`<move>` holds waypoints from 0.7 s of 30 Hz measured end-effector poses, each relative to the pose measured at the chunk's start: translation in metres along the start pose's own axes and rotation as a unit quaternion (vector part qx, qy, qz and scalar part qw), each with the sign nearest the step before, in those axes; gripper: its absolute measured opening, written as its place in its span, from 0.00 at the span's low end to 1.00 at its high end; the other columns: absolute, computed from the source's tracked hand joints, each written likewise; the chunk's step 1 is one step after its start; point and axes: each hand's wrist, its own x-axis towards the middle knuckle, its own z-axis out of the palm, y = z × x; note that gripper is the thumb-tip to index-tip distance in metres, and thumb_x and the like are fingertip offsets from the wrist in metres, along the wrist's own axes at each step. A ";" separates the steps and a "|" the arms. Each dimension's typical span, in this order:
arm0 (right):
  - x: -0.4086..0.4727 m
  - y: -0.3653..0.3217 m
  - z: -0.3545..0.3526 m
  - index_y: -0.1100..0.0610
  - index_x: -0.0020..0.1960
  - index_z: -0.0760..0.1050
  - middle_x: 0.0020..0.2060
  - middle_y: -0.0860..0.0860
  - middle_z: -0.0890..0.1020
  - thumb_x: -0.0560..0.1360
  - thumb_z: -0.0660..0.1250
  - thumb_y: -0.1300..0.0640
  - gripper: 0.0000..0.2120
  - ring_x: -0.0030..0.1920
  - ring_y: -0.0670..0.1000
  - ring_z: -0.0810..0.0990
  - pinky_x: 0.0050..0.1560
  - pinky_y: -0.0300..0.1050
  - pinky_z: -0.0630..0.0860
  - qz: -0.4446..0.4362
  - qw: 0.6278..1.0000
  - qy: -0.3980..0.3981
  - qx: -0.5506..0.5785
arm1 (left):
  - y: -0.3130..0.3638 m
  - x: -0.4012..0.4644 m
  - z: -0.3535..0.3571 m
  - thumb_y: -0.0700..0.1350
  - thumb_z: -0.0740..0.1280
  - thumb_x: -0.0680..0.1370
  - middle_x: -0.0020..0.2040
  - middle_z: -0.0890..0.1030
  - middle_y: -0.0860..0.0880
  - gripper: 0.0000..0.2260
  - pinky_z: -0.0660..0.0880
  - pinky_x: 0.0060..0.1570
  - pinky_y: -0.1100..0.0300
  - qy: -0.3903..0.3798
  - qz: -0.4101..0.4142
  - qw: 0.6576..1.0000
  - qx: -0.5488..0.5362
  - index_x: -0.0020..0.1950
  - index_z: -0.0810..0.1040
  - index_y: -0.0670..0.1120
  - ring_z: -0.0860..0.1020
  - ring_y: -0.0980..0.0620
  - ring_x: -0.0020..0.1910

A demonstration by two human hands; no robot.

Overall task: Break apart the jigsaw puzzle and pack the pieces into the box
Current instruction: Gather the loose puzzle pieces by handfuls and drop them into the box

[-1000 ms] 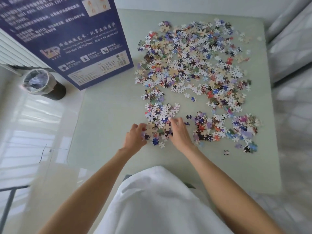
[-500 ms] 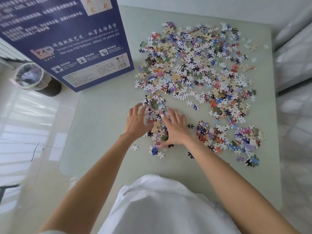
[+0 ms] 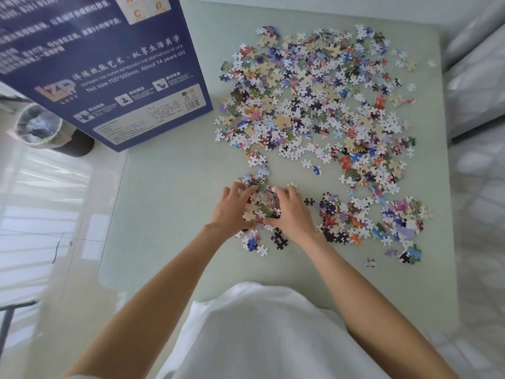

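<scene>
Between your hands sits a small heap of pieces (image 3: 261, 206): left hand (image 3: 232, 209) and right hand (image 3: 289, 214) both curl round it on the table (image 3: 169, 187). The box (image 3: 109, 69) stands up and left, nearer your left.

A pale green worktop (image 3: 169, 203) is seen from above. A wide scatter of loose puzzle pieces (image 3: 314, 105) is spread over its far right part, with a smaller cluster (image 3: 371, 222) nearer. A dark blue box (image 3: 109, 64) is stood on its far left corner.
</scene>
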 end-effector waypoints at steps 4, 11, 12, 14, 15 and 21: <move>-0.001 -0.004 -0.005 0.57 0.66 0.66 0.57 0.55 0.72 0.68 0.73 0.48 0.32 0.53 0.53 0.74 0.47 0.41 0.70 0.005 0.999 -0.003 0.040 | -0.002 -0.002 0.005 0.51 0.76 0.67 0.66 0.65 0.47 0.35 0.70 0.60 0.54 0.019 -0.006 0.997 -0.077 0.70 0.64 0.54 0.70 0.46 0.61; -0.006 -0.005 -0.011 0.57 0.64 0.71 0.56 0.53 0.73 0.71 0.72 0.52 0.24 0.51 0.51 0.76 0.49 0.39 0.70 0.015 0.997 0.007 0.078 | 0.002 -0.005 0.000 0.48 0.72 0.72 0.63 0.68 0.45 0.27 0.72 0.55 0.54 0.024 -0.025 0.995 -0.096 0.68 0.68 0.50 0.76 0.45 0.54; -0.007 -0.005 -0.011 0.57 0.63 0.71 0.56 0.53 0.73 0.71 0.72 0.52 0.23 0.52 0.51 0.76 0.49 0.40 0.70 0.018 0.997 0.011 0.080 | 0.002 -0.005 -0.001 0.47 0.71 0.73 0.64 0.69 0.45 0.26 0.73 0.55 0.54 0.024 -0.022 0.995 -0.091 0.69 0.68 0.50 0.77 0.45 0.54; -0.007 -0.005 -0.011 0.58 0.62 0.73 0.55 0.52 0.75 0.72 0.71 0.51 0.22 0.52 0.51 0.76 0.49 0.40 0.71 0.022 0.996 0.025 0.083 | 0.003 -0.007 -0.002 0.45 0.69 0.74 0.64 0.70 0.45 0.25 0.73 0.54 0.53 0.026 -0.018 0.996 -0.085 0.69 0.68 0.50 0.77 0.44 0.53; -0.008 -0.005 -0.012 0.59 0.60 0.73 0.54 0.52 0.76 0.72 0.70 0.51 0.20 0.51 0.51 0.76 0.47 0.40 0.71 0.023 0.996 0.035 0.082 | 0.002 -0.008 -0.003 0.44 0.68 0.74 0.64 0.71 0.45 0.25 0.74 0.53 0.53 0.030 -0.017 0.996 -0.082 0.70 0.68 0.50 0.78 0.44 0.54; -0.007 0.002 -0.016 0.62 0.52 0.77 0.47 0.54 0.80 0.74 0.69 0.51 0.15 0.43 0.52 0.77 0.40 0.41 0.70 0.036 0.992 0.082 0.090 | -0.001 -0.015 -0.010 0.41 0.66 0.74 0.63 0.75 0.46 0.24 0.75 0.52 0.54 0.061 -0.017 0.993 -0.103 0.70 0.68 0.49 0.78 0.45 0.53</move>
